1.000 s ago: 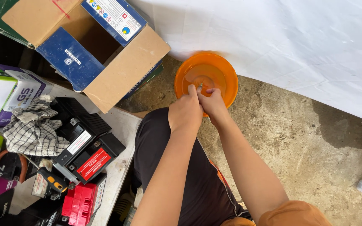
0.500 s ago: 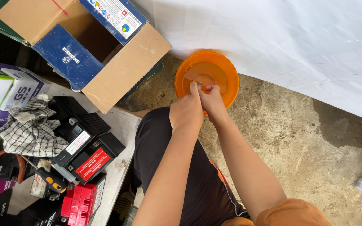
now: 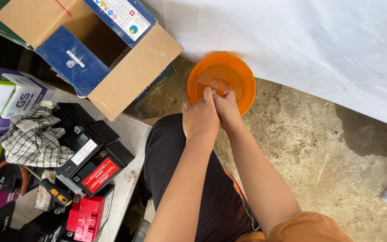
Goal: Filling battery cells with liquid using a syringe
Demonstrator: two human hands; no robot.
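1. Under you lies a rough, mottled grey-brown concrete floor [image 3: 319, 148], stained and gritty, which fills the right and lower right of your view.
2. A wide white fabric sheet [image 3: 301, 40], creased in soft folds, covers the top right and meets the floor along a slanting edge.
3. The sheet casts a dark shadow [image 3: 363, 134] on the floor just below that edge.
4. To your left stands a low white work surface [image 3: 128, 134], worn and smudged; its right edge runs down the frame and its near corner points at the floor.
5. Daylight is bright and even, strongest on the sheet.
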